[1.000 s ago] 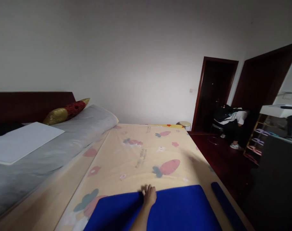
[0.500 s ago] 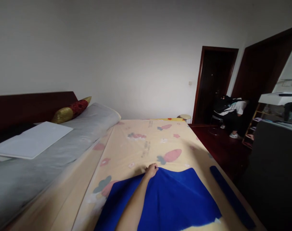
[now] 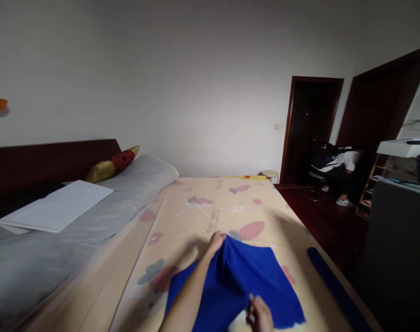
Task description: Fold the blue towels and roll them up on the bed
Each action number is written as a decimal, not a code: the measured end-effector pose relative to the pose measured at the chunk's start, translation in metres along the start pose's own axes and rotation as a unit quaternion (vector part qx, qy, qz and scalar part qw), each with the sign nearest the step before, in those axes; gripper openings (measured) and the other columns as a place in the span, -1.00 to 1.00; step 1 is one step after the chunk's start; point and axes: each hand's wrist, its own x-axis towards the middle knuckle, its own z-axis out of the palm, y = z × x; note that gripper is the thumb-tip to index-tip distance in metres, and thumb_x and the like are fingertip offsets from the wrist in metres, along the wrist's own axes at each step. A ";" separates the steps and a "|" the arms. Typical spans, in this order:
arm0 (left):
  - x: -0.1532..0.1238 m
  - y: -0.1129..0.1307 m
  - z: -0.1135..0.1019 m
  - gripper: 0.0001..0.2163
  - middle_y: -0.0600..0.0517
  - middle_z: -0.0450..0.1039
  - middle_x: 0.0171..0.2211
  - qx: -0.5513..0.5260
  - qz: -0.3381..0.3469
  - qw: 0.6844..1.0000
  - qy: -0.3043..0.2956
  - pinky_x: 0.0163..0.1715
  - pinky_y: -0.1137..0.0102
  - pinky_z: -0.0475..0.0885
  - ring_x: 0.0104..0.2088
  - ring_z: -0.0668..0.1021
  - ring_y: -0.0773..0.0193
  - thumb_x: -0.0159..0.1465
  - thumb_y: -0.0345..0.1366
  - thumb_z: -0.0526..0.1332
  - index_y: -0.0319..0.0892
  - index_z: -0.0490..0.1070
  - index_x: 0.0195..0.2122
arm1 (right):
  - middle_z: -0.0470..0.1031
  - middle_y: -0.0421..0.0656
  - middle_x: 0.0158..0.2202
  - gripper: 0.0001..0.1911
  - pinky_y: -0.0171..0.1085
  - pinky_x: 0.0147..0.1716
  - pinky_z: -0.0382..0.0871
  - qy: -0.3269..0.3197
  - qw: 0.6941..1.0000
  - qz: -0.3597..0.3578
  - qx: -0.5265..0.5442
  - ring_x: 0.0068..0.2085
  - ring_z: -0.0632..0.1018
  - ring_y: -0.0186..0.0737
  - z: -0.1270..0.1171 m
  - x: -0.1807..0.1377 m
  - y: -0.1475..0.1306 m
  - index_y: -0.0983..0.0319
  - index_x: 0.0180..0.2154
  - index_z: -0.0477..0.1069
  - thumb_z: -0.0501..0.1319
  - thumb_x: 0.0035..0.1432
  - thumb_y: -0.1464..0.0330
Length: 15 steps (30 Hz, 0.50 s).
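Note:
A piece of blue cloth lies on the bed, drawn into folds that run between my two hands. My left hand pinches its far edge and lifts it slightly. Close to the near edge, my right hand has its fingers curled together on the cloth, its lower part cut off by the frame. Pale patches show along the near edge beside it. A long, narrow blue strip lies apart along the right side of the bed.
Under the cloth is a patterned bed sheet. On the left are a grey cover, a white flat board and a red-gold pillow. At the right, a person sits bent over on a stool, beyond a dark cabinet.
My right hand has come into view at the cloth's near edge. The cloth has bunched and its right part has shifted left. The view has tilted up slightly and turned left.

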 end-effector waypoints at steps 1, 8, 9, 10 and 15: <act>0.001 0.013 -0.017 -0.66 -0.02 0.44 -0.04 -0.041 0.011 0.999 0.017 -0.15 0.18 0.50 -0.13 0.52 0.22 0.27 -0.11 0.18 -0.18 0.36 -0.01 | 0.49 -0.24 -0.39 -0.63 -0.29 -0.34 0.40 0.031 0.999 -0.017 0.015 -0.37 0.47 -0.32 -0.004 0.011 -0.022 0.24 -0.29 0.43 0.20 0.15 0.05; -0.042 0.093 -0.138 -0.62 0.00 0.53 -0.37 -0.296 0.134 0.943 0.079 -0.27 0.39 0.42 -0.36 0.55 0.34 0.09 -0.05 0.30 -0.28 0.45 -0.23 | 0.40 -0.30 -0.53 -0.63 -0.36 -0.42 0.23 0.093 0.982 -0.162 0.017 -0.46 0.35 -0.39 -0.041 0.078 -0.203 0.29 -0.41 0.45 0.31 0.00 0.07; -0.056 0.100 -0.148 -0.62 0.01 0.54 -0.38 -0.317 0.148 0.933 0.082 -0.27 0.40 0.42 -0.37 0.55 0.34 0.04 -0.05 0.33 -0.25 0.46 -0.25 | 0.40 -0.29 -0.54 -0.63 -0.36 -0.41 0.23 0.093 0.979 -0.178 0.010 -0.46 0.35 -0.38 -0.044 0.081 -0.219 0.28 -0.41 0.47 0.34 -0.02 0.08; -0.071 0.105 -0.155 -0.62 0.02 0.54 -0.39 -0.337 0.159 0.924 0.086 -0.28 0.41 0.42 -0.38 0.55 0.35 0.00 -0.05 0.36 -0.24 0.46 -0.27 | 0.41 -0.29 -0.53 -0.64 -0.35 -0.40 0.24 0.094 0.977 -0.194 0.004 -0.46 0.35 -0.37 -0.046 0.083 -0.231 0.26 -0.40 0.48 0.36 -0.05 0.09; -0.143 0.122 -0.169 -0.70 0.04 0.55 -0.48 -0.436 0.183 0.876 0.101 -0.38 0.49 0.37 -0.46 0.52 0.39 -0.08 -0.19 0.46 -0.25 0.49 -0.41 | 0.43 -0.27 -0.51 -0.68 -0.34 -0.35 0.28 0.095 0.965 -0.243 -0.021 -0.44 0.38 -0.37 -0.046 0.075 -0.260 0.23 -0.39 0.52 0.39 -0.06 0.11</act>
